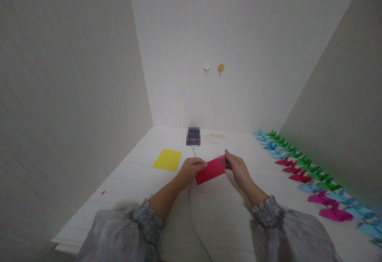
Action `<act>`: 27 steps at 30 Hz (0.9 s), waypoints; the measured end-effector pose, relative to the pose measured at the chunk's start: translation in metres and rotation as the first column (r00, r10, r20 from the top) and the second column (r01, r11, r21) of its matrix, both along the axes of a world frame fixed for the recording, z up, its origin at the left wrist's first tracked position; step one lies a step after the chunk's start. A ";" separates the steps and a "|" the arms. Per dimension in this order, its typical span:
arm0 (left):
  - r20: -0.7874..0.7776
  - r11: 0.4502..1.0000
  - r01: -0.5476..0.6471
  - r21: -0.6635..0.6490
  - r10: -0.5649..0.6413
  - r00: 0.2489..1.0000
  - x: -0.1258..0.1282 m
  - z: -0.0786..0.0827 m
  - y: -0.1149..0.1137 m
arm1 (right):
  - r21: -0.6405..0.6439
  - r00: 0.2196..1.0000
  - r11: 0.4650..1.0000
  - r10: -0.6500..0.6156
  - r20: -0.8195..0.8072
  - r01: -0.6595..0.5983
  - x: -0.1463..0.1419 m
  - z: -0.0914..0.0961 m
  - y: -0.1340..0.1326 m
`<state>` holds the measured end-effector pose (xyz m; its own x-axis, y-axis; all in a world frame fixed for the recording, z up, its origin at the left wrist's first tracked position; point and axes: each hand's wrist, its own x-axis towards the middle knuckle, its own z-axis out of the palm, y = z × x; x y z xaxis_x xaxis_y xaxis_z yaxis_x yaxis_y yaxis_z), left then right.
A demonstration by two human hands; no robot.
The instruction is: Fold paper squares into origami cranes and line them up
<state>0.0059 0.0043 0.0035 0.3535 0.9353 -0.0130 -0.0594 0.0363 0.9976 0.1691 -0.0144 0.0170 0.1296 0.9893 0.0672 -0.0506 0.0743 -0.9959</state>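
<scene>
A red sheet of paper (210,171), rectangular in outline, is held up above the white table. My left hand (191,169) pinches its upper left part, thumb on top. At the sheet's right edge is my right hand (235,164), its fingers bent and the thumb and forefinger close together; some fingertips lie behind the paper's corner, so its hold there is partly hidden. A yellow square of paper (167,160) lies flat on the table, left of my left hand.
A phone (193,136) with a white cable (192,214) stands against the back wall. Rows of folded paper cranes, green (304,162), red (294,170), blue (271,146) and pink (336,213), line the right side. Two hooks (221,68) are on the wall. A small orange scrap (103,193) lies at left.
</scene>
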 end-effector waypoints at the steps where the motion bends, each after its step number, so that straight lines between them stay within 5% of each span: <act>1: -0.001 1.000 0.000 0.006 0.000 1.000 0.000 -0.001 0.000 | 0.006 0.999 1.000 0.031 0.017 -0.031 -0.001 0.000 -0.001; 6: -0.037 0.999 0.038 0.013 -0.037 0.999 0.003 -0.005 0.002 | -0.018 0.989 0.991 0.136 0.054 -0.135 -0.010 -0.008 -0.004; 27: -0.020 0.994 0.102 -0.049 -0.103 0.994 -0.003 0.000 0.002 | -0.041 0.996 0.999 -0.013 -0.085 0.009 0.008 -0.003 0.004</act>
<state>0.0034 0.0066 0.0031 0.4467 0.8923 -0.0656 -0.0305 0.0885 0.9956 0.1775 -0.0104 0.0142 0.1440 0.9895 0.0154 -0.1345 0.0350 -0.9903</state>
